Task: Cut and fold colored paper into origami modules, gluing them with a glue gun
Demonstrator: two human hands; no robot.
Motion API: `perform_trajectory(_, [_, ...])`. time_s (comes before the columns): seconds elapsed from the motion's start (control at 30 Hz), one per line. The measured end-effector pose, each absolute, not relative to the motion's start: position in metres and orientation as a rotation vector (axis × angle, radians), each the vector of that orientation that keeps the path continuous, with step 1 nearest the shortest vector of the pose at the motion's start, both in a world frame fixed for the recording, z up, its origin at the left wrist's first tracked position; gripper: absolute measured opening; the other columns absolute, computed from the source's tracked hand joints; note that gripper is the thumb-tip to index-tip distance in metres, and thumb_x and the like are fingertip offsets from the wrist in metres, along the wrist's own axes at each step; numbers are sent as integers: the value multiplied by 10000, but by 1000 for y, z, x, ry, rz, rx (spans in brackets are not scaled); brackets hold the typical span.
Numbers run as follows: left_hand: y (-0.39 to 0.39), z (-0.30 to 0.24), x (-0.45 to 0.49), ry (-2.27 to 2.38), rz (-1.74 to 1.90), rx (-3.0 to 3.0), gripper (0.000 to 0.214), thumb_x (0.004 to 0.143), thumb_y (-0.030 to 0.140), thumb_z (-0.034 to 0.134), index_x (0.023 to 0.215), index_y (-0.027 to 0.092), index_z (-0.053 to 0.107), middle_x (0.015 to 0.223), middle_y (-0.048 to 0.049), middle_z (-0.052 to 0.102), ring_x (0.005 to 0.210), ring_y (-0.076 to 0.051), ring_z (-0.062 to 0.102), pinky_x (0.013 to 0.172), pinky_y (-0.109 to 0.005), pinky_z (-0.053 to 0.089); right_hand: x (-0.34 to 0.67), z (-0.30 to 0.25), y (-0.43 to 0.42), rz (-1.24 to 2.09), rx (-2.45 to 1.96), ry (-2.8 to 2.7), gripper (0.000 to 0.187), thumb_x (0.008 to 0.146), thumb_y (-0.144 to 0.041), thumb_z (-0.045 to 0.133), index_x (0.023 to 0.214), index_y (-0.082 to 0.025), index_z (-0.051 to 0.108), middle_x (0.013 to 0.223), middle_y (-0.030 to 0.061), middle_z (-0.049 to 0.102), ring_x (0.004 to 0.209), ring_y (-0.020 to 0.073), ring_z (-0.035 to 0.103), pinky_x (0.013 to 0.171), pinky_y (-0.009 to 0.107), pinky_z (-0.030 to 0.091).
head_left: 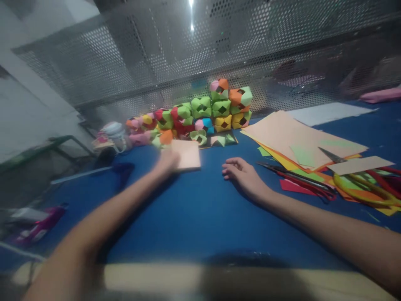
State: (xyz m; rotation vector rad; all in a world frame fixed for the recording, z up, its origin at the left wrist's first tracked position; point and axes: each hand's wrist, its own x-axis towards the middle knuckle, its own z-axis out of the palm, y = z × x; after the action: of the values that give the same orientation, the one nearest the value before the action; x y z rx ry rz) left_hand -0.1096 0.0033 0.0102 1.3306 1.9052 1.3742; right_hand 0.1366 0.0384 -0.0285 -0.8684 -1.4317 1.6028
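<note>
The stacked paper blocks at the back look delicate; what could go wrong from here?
Two things, perhaps. The left hand is at a pale square pad right in front of the stacked paper blocks, so a careless push could knock some over. And the right hand rests close to the pointed end of the red-handled scissors, so a sideways slip might mean a prick.
</note>
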Motion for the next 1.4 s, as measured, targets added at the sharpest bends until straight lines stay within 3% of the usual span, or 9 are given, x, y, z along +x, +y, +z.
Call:
perform_trajectory(0.3, [-4,17,-178,2401,992,1366,290,566,124,567,839,150,664,766,-56,707,761,-243,672,646,-288,529,137,-28,36,1610,-851,-1487,208,760,-318,616,904,-184,549,761,19,611,711,151,586,667,322,483])
perform_trajectory(0.4, [0,7,-180,2523,903,1398,335,561,116,591,891,146,643,831,-63,704,834,-258,661,695,-299,528,137,-27,35,1565,-884,-1570,224,774,-350,601,913,-184,543,753,15,611,697,149,582,672,324,477])
perform_trajectory(0.6, [4,-10,-182,2648,780,1452,509,617,124,604,1122,113,543,1155,-150,626,1028,-271,614,856,-347,494,138,-27,34,1500,-876,-1668,282,758,-417,600,907,-184,542,741,14,606,688,151,577,679,326,468])
perform_trajectory(0.87, [1,-9,-172,2644,679,1541,455,666,157,589,1119,129,554,1108,-141,644,977,-272,629,816,-345,498,138,-31,34,1461,-857,-1732,279,772,-432,577,910,-191,545,748,14,604,688,150,571,684,323,455])
perform_trajectory(1.0, [-2,0,-156,2649,672,1584,354,756,239,535,1086,115,567,1047,-140,650,955,-268,632,776,-341,508,138,-31,34,1436,-855,-1762,266,782,-422,567,913,-190,554,764,21,614,701,157,578,694,331,453])
perform_trajectory(1.1, [-5,4,-139,2621,651,1660,404,809,387,516,1107,119,563,1065,-148,637,994,-281,616,779,-348,507,139,-29,33,1430,-861,-1785,256,788,-412,559,911,-188,558,778,29,620,714,163,584,703,335,455])
perform_trajectory(1.23, [-8,2,-119,2569,582,1784,559,756,546,566,1168,169,552,1181,-149,594,1081,-318,571,831,-390,494,139,-26,32,1418,-874,-1811,246,789,-405,554,910,-192,556,789,33,622,728,166,588,716,336,456])
perform_trajectory(1.4, [-12,0,-112,2548,491,1876,546,753,554,562,1149,178,576,1222,-155,576,1136,-357,533,864,-433,477,138,-29,31,1394,-876,-1820,227,787,-393,532,900,-197,549,809,39,627,718,164,582,707,338,461])
